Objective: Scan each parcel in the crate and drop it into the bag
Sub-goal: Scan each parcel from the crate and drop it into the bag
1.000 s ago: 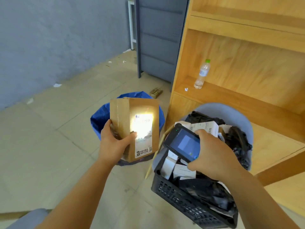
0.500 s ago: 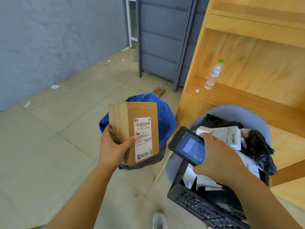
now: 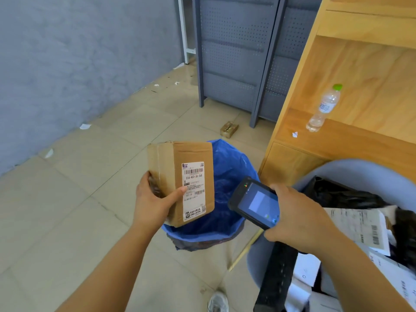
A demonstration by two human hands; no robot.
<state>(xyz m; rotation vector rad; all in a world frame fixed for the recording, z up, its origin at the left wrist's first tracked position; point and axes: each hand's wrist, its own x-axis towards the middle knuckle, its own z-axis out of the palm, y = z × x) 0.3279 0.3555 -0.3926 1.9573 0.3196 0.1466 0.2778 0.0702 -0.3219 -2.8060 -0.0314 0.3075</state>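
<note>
My left hand grips a brown cardboard parcel by its lower left corner, thumb across the white shipping label. The parcel is upright, over the near left rim of the open blue bag on the floor. My right hand holds a dark handheld scanner, screen lit, just right of the parcel. The black crate sits at lower right on a grey chair, with several black and white parcels in it.
A wooden shelf unit stands at right with a water bottle on it. Grey metal racking is behind the bag. A small brown box and paper scraps lie on the tiled floor. A shoe shows below.
The scanner's light on the label has gone out. The parcel has shifted right and now hangs over the bag's rim; the view has turned left, putting the crate further right.
</note>
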